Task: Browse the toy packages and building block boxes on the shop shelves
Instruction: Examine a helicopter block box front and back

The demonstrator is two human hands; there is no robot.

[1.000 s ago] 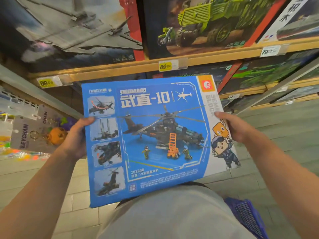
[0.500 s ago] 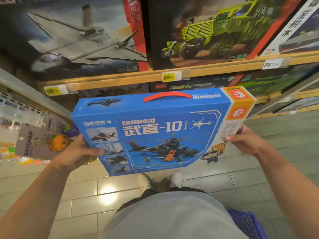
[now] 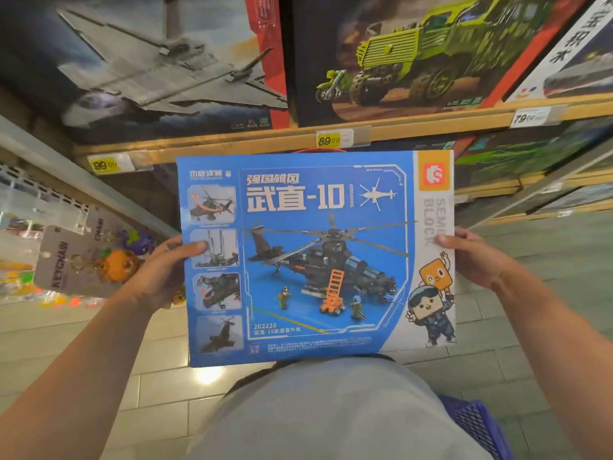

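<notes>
A big blue building block box (image 3: pixel 318 257) with a dark helicopter printed on its front faces me, held flat-on in front of the shelves. My left hand (image 3: pixel 159 273) grips its left edge, thumb on the front. Its right edge is gripped the same way by my right hand (image 3: pixel 471 260). On the wooden shelf (image 3: pixel 232 146) above stand a grey jet box (image 3: pixel 149 64) and a green truck box (image 3: pixel 418 54).
Yellow price tags (image 3: pixel 328 140) sit on the shelf edge. Keychain cards with an orange figure (image 3: pixel 116 263) hang at the left. More boxes (image 3: pixel 530 154) fill the lower shelves at the right. A blue basket (image 3: pixel 474 423) stands on the tiled floor at the lower right.
The box was tipped back so its top side with the red handle showed, then tilted up again so its front faces me. Both hands kept their hold.
</notes>
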